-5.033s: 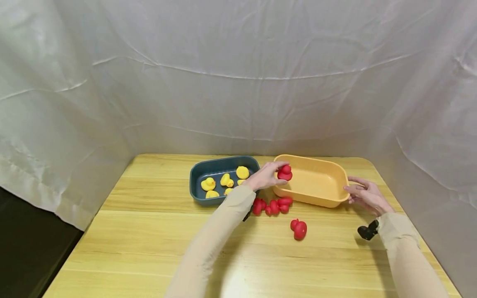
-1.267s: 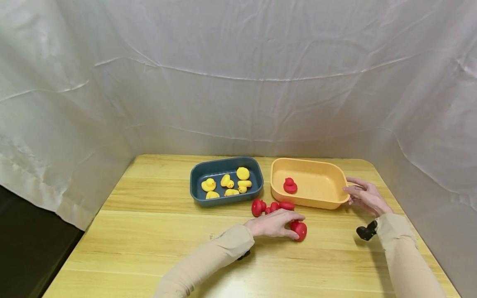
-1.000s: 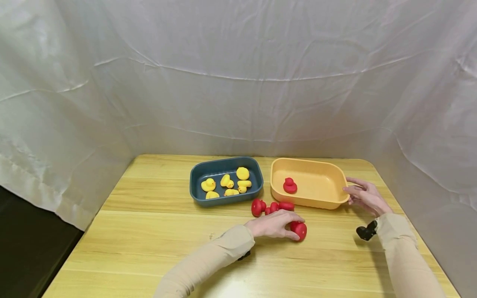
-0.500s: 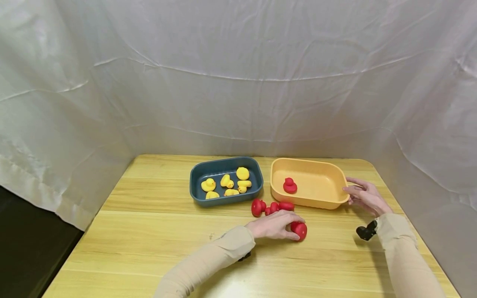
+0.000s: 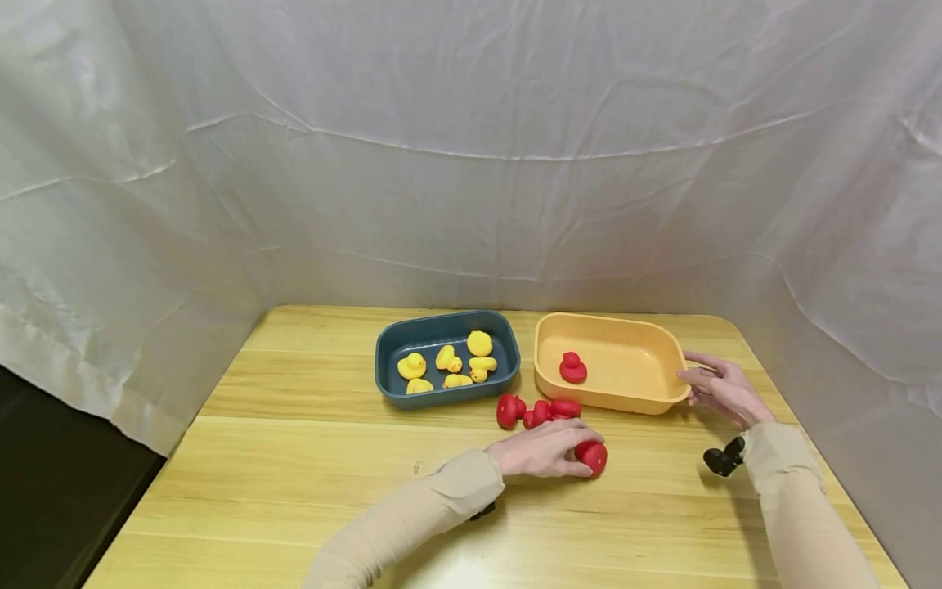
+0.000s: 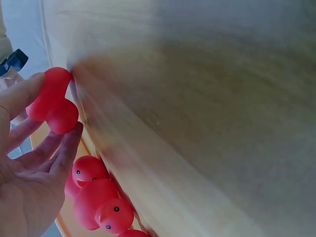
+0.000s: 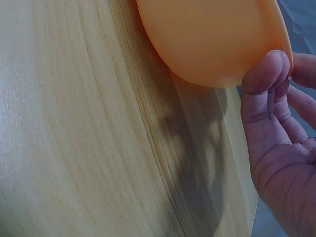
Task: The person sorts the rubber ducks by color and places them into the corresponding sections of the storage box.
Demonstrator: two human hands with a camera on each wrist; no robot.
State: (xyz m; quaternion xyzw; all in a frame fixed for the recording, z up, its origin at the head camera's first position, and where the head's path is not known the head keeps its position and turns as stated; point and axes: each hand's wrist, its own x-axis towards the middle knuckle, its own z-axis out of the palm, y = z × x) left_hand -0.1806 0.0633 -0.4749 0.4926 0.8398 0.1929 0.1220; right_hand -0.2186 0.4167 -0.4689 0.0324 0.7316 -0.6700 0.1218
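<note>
My left hand (image 5: 540,450) holds a red rubber duck (image 5: 593,460) between thumb and fingers, low over the table in front of the tubs. In the left wrist view, the thumb presses one side of that duck (image 6: 62,116) and fingertips meet the other. Behind the hand lie several more red rubber ducks (image 5: 508,411), partly covered by it. With thumb and fingers my right hand (image 5: 724,391) pinches the right end of an orange tub (image 5: 640,402); the right wrist view shows the thumb against its wall (image 7: 217,64). One red duck (image 5: 572,368) sits inside this tub.
To the left of the orange tub stands a dark blue tub (image 5: 383,360) holding several yellow rubber ducks (image 5: 412,366). Both tubs are near the back edge of the wooden table (image 5: 294,458). Pale fabric (image 5: 471,164) hangs behind and on both sides.
Five seconds ago the left hand held a red duck over the orange tub; that duck now lies inside. The hand has come nearer to another duck. The last second shows barely any movement.
</note>
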